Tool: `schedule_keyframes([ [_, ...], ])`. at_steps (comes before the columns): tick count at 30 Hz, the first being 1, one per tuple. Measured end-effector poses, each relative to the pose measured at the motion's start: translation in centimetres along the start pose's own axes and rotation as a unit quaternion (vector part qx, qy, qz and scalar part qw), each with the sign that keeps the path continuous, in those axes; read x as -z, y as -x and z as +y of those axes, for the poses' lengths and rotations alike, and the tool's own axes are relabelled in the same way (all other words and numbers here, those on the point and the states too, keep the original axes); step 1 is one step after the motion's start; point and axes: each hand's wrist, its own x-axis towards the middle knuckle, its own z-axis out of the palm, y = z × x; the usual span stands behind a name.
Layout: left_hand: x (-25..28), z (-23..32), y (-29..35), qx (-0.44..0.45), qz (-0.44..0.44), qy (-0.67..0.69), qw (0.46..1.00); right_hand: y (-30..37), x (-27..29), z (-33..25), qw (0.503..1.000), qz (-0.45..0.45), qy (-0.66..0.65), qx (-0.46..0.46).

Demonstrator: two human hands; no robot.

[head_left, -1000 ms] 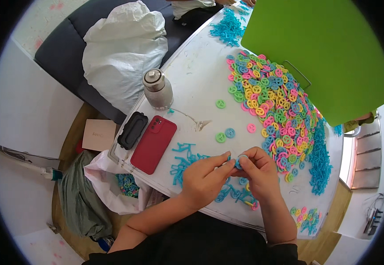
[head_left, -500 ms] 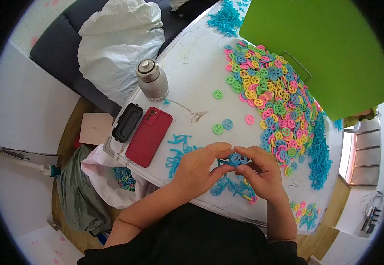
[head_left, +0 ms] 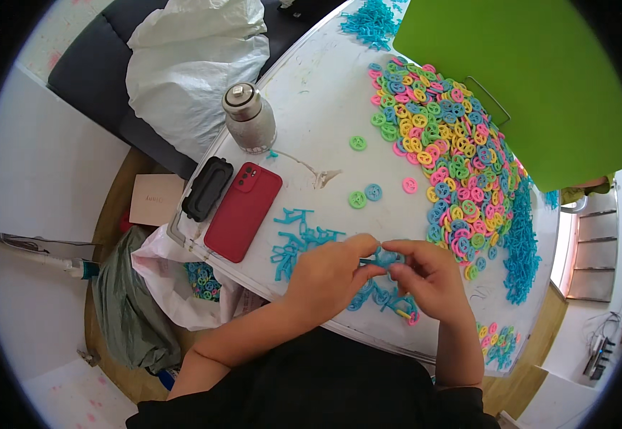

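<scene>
Blue, a small plastic piece (head_left: 384, 258) sat pinched between the nearly closed fingertips of the left hand (head_left: 324, 279) and right hand (head_left: 432, 280). Blue parts (head_left: 379, 296) lay just below those fingertips, multicoloured discs (head_left: 457, 154) beyond.

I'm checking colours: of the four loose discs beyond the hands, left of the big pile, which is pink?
The pink disc, farthest right of the four, just left of the multicoloured pile. The others are a blue disc and two green discs.
</scene>
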Motion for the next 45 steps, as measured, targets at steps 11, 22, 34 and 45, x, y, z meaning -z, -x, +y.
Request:
schedule_keyframes([
  [11, 2.2, -1.5, 1.2, 0.018, -0.04, 0.072, 0.996, 2.9, -0.4, 2.3, 0.997, -0.038, -0.017, -0.07],
  [22, 2.4, -3.1, -0.1, -0.032, -0.055, -0.247, 0.967, 0.9, -0.8, -0.1, 0.901, 0.152, 0.394, 0.098],
  [34, 3.2, -5.6, -1.3, 0.004, -0.051, -0.029, 0.998, -1.1, -0.9, 2.6, 0.964, 0.038, 0.225, 0.137],
  [45, 1.3, -2.4, 1.3, -0.045, 0.023, 0.183, 0.982, -0.4, -3.9, 0.7, 0.989, 0.09, -0.095, 0.067],
])
